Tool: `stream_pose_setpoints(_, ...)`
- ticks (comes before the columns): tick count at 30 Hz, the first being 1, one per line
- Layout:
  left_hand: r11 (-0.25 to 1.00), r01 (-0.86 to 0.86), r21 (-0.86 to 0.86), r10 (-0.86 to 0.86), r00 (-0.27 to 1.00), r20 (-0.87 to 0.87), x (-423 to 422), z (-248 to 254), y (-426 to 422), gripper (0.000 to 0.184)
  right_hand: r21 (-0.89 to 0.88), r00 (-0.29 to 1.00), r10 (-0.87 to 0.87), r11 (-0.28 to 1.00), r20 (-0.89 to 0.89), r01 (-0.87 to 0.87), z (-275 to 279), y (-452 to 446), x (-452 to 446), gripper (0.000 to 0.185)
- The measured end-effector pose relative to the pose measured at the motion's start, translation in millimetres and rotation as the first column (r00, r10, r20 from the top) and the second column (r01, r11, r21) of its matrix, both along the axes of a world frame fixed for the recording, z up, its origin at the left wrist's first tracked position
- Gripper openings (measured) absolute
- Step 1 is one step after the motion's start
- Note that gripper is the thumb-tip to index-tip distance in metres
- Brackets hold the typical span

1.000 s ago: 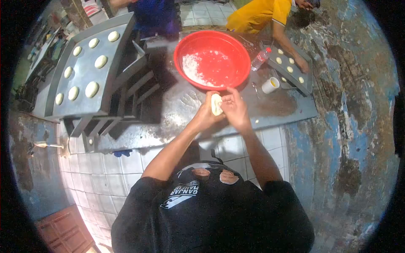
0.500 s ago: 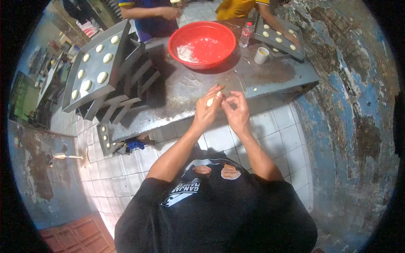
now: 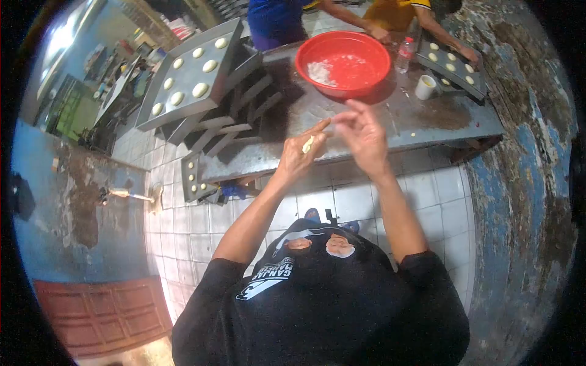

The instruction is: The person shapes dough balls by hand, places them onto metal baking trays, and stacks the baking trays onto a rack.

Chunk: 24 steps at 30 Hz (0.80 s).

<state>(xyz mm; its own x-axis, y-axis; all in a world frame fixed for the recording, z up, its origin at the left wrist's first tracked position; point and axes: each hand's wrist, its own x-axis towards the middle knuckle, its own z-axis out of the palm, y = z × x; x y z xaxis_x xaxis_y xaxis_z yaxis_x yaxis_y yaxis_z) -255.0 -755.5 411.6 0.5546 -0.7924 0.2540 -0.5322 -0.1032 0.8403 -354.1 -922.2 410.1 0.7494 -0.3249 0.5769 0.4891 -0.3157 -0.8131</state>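
My left hand (image 3: 299,152) is closed round a small piece of pale dough (image 3: 307,144), which shows between thumb and fingers. Just to its right, my right hand (image 3: 364,139) is raised with its fingers apart and slightly blurred, holding nothing that I can see. Both hands are over the near edge of the metal table (image 3: 421,131). Beyond them stands a red basin (image 3: 345,90) with white flour (image 3: 320,72) inside.
Stacked metal trays (image 3: 207,91) with dough balls stand at the left, and a lower tray (image 3: 194,183) is beneath. A bottle (image 3: 404,56), a white cup (image 3: 425,87) and a co-worker's tray (image 3: 455,72) are at the right. Two co-workers stand across the table.
The view has shifted, so the table sits further right. My right hand has come away from the dough and opened. The dough is mostly hidden in my left hand now.
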Motion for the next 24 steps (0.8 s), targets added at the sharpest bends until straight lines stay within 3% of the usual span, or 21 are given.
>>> stream_pose_setpoints(1,0.998,-0.05,-0.038,0.046,0.992,-0.115,0,4,5,0.039,0.26,0.999,-0.046,0.965,0.01,0.042,-4,1,5,0.056)
stream_pose_setpoints(2,0.998,-0.054,-0.03,0.051,0.995,-0.088,0,10,9,0.05,0.361,0.997,0.073,0.931,-0.038,-0.054,-10,0,7,0.056)
stream_pose_setpoints(3,0.997,-0.07,-0.026,0.067,0.994,-0.083,-4,17,12,0.05,0.364,0.996,0.088,0.929,-0.033,-0.07,-14,-1,12,0.056)
stream_pose_setpoints(5,0.986,-0.156,0.061,0.165,0.966,-0.199,-15,28,13,0.066,0.524,0.8,0.559,0.759,-0.219,-0.387,-14,-3,19,0.056)
stream_pose_setpoints(6,0.988,-0.124,0.092,0.141,0.968,-0.207,-13,28,14,0.061,0.354,0.829,0.504,0.841,-0.242,-0.408,-8,-5,21,0.046)
stream_pose_setpoints(7,0.988,-0.092,0.122,0.116,0.97,-0.215,-11,28,15,0.056,0.355,0.832,0.499,0.844,-0.242,-0.403,-1,-7,18,0.046)
stream_pose_setpoints(8,0.985,-0.043,0.169,0.063,0.991,-0.116,-8,24,15,0.048,0.01,0.847,0.358,0.923,-0.393,-0.385,25,0,12,0.04)
stream_pose_setpoints(9,0.975,0.003,0.222,0.002,1.0,-0.021,-3,17,17,0.041,-0.333,0.858,0.171,0.871,-0.485,-0.362,39,8,9,0.035)
stream_pose_setpoints(11,0.967,0.045,0.251,-0.031,0.998,-0.058,7,5,21,0.032,-0.424,0.914,0.101,0.862,-0.392,-0.277,31,16,7,0.032)
stream_pose_setpoints(12,0.975,0.0,0.223,0.04,0.984,-0.176,7,12,21,0.032,-0.059,0.924,0.252,0.958,-0.287,-0.279,26,16,7,0.034)
stream_pose_setpoints(13,0.979,-0.052,0.199,0.111,0.949,-0.295,6,15,20,0.032,0.311,0.928,0.35,0.903,-0.13,-0.297,20,17,8,0.037)
stream_pose_setpoints(14,0.98,-0.097,0.176,0.157,0.916,-0.368,7,12,16,0.048,0.492,0.971,0.231,0.84,0.055,-0.228,10,24,13,0.046)
stream_pose_setpoints(15,0.979,-0.103,0.176,0.163,0.913,-0.374,7,10,11,0.048,0.492,0.97,0.238,0.839,0.049,-0.231,3,26,13,0.046)
stream_pose_setpoints(16,0.996,-0.086,0.019,0.083,0.846,-0.526,7,9,5,0.058,0.117,0.995,-0.081,0.99,0.058,0.074,-3,30,11,0.051)
stream_pose_setpoints(17,0.986,-0.091,-0.136,-0.02,0.759,-0.651,5,11,0,0.069,-0.248,0.912,-0.363,0.881,0.19,0.403,-9,36,8,0.055)
stream_pose_setpoints(18,0.985,-0.011,-0.175,-0.113,0.721,-0.684,-3,20,-1,0.086,-0.263,0.934,-0.287,0.904,0.214,0.338,-9,50,9,0.06)
stream_pose_setpoints(19,0.986,-0.011,-0.169,-0.109,0.722,-0.684,-12,28,-4,0.086,-0.256,0.933,-0.289,0.905,0.213,0.339,-12,58,11,0.06)
stream_pose_setpoints(21,0.933,-0.183,-0.309,-0.176,0.517,-0.838,-24,39,-6,0.087,0.017,0.954,-0.299,0.954,0.039,0.298,-9,71,14,0.06)
stream_pose_setpoints(22,0.928,-0.163,-0.334,-0.178,0.593,-0.785,-20,38,-3,0.085,0.295,0.98,-0.11,0.943,-0.167,0.156,-5,74,13,0.056)
stream_pose_setpoints(23,0.923,-0.146,-0.356,-0.176,0.664,-0.727,-16,37,0,0.084,0.299,0.98,-0.104,0.942,-0.172,0.153,0,79,16,0.056)
stream_pose_setpoints(24,0.924,-0.139,-0.356,-0.115,0.786,-0.607,-4,36,3,0.076,0.556,0.986,0.131,0.83,-0.101,-0.053,5,84,22,0.053)
